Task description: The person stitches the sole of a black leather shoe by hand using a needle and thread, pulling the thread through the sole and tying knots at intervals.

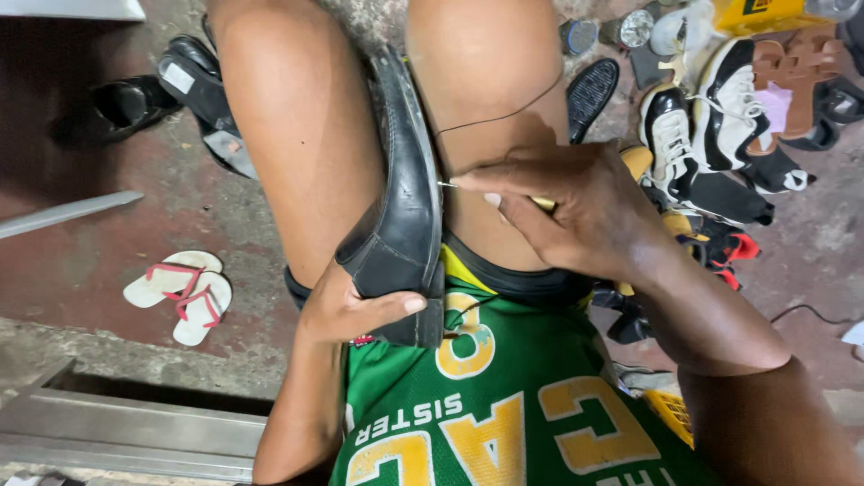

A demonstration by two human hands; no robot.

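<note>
Shoe: the black leather dress shoe (402, 198) lies wedged between your two bare thighs, resting on its side with the sole edge facing your right thigh.
Shoe axis: its long axis runs nearly straight away from your body; the toe points away from you, the heel sits against your green and yellow jersey (504, 405).
Left hand: your left hand (346, 310) clamps the heel end of the shoe, thumb laid across the heel, fingers wrapped behind it and hidden.
Right hand: your right hand (576, 211) sits just right of the shoe at mid-length, fingers pinched narrow on a yellow-handled awl (546, 203).
Awl tip: the metal tip (445, 184) touches the shoe's sole edge.
Thread: a thin dark thread (504, 115) runs from the sole edge near the tip, across your right thigh.
Right of shoe: black and white sneakers (711, 117) lie in a heap on the floor, well apart.
Left of shoe: a pair of white flip-flops with red straps (180, 286) lies on the floor, well apart; a black shoe (126, 103) lies farther off.
</note>
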